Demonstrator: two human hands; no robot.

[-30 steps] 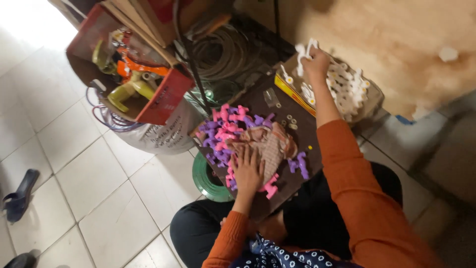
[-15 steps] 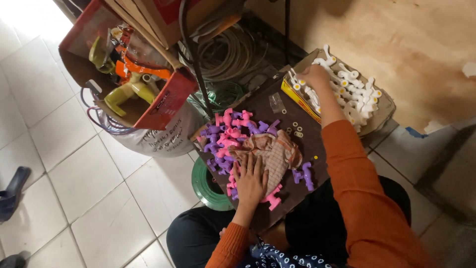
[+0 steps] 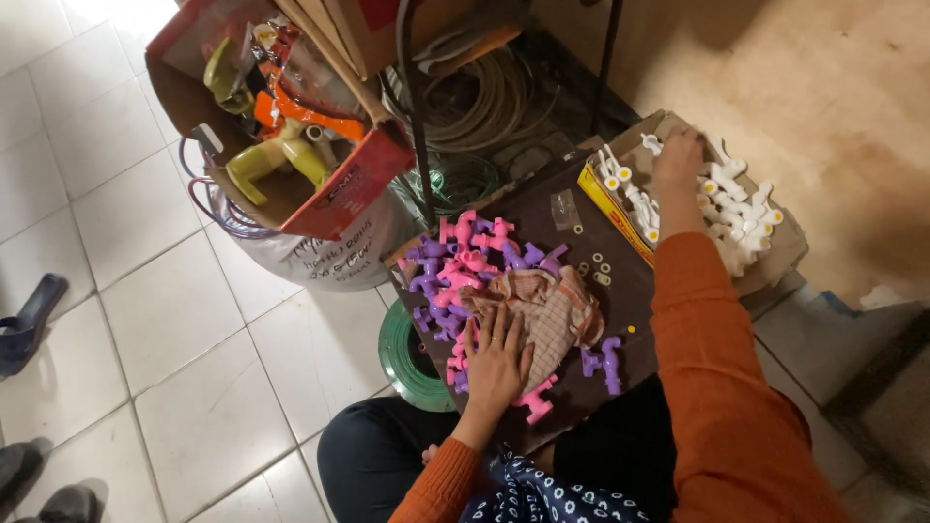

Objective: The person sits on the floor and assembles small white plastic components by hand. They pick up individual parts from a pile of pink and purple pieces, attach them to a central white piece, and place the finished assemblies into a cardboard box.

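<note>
While the left hand [image 3: 496, 360] lies flat, fingers spread and gripping nothing, on the checked cloth [image 3: 544, 308] at the near side of the dark board [image 3: 635, 286], the right hand [image 3: 678, 160] reaches into the cardboard box of white plastic fittings [image 3: 741, 218] at the board's far right corner; can't tell if it has closed on one. Fittings look light, rigid, smooth, likely slippery; best pinched across the elbow body, not the spout. Pink and purple fittings [image 3: 465, 261] pile on the board's left half, small washers [image 3: 596, 271] mid-board. Board's left edge overhangs a green hose coil [image 3: 399, 353]. Open room: bare strip right of the cloth.
</note>
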